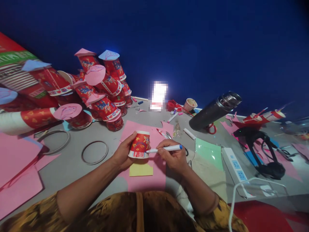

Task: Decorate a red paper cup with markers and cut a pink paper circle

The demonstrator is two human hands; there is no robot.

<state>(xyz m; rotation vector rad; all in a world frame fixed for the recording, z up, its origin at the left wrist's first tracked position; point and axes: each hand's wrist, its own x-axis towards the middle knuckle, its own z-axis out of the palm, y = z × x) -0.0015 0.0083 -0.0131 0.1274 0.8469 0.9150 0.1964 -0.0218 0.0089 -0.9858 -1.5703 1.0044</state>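
Note:
My left hand (123,154) is wrapped round a red paper cup (140,144) standing upside down on a pink paper sheet (145,180). My right hand (172,157) grips a white marker (166,149) with a blue end. The marker's tip sits at the lower rim of the cup. A small yellow paper (141,169) lies just below the cup on the pink sheet.
A pile of red cups capped with pink and blue paper (101,90) fills the back left. Two wire rings (95,152) lie on the grey table. A dark flask (214,111), green paper (209,153), a power strip (235,166) and a black stand (263,151) sit right.

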